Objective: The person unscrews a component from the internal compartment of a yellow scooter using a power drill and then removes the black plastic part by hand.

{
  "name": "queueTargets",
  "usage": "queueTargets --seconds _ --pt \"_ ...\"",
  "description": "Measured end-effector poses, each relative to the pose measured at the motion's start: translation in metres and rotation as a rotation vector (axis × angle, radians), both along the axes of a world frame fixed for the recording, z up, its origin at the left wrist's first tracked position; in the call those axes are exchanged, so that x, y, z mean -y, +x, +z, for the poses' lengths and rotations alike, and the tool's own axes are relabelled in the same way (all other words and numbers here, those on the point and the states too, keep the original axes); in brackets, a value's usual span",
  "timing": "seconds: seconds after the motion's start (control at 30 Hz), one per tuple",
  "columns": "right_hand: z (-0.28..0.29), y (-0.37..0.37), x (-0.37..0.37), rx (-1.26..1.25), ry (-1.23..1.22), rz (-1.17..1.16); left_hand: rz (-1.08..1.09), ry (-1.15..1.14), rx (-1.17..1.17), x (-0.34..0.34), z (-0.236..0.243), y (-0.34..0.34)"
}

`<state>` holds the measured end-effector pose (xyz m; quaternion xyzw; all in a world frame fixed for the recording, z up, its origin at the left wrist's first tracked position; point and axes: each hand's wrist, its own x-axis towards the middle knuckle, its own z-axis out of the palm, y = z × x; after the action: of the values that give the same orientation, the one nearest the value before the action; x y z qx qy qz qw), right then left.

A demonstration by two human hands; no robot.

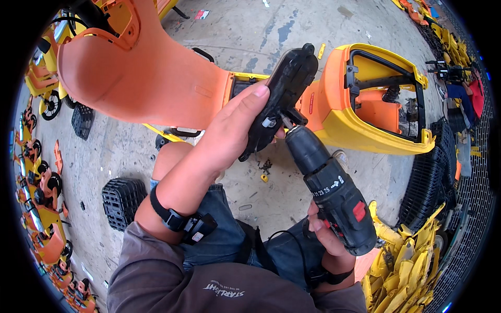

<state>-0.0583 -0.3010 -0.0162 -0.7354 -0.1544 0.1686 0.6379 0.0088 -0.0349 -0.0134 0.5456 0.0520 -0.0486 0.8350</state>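
My left hand (pixel 237 120) grips a long black plastic housing (pixel 292 75), tilted upward in front of me, with the thumb along its near side. In my right hand (pixel 326 235) is a black cordless drill (pixel 336 198) with red buttons. The drill's tip meets the lower part of the housing; whether it sits in a screw I cannot tell. Just beyond my hands lies a scooter body, with a broad orange panel (pixel 141 78) to the left and a yellow-and-orange rear shell (pixel 336 99) with an open frame to the right.
A black plastic crate (pixel 123 203) stands on the floor at left. Yellow plastic panels (pixel 402 266) are heaped at lower right, below stacked black baskets (pixel 430 172). Orange and yellow scooters (pixel 49 229) line the left edge. Another person (pixel 464 99) is at far right.
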Motion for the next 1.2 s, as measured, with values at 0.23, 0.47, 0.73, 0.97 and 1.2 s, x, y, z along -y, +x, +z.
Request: queueTargets --seconds 0.23,0.47,0.73,0.97,1.2 --pt "0.008 -0.001 -0.008 0.020 -0.050 -0.040 0.014 0.027 0.018 0.000 0.003 -0.001" --pt "0.008 0.003 -0.006 0.032 -0.047 -0.019 0.014 0.102 0.054 0.000 0.007 -0.002" --pt "0.014 0.001 -0.014 0.008 0.022 -0.077 -0.020 0.072 0.040 -0.002 0.002 -0.003" --pt "0.023 0.000 -0.026 0.088 0.056 -0.153 0.076 0.065 0.120 0.010 0.006 -0.002" --pt "0.025 0.002 -0.022 0.176 -0.118 -0.095 0.057 0.087 0.171 0.008 0.004 -0.001"
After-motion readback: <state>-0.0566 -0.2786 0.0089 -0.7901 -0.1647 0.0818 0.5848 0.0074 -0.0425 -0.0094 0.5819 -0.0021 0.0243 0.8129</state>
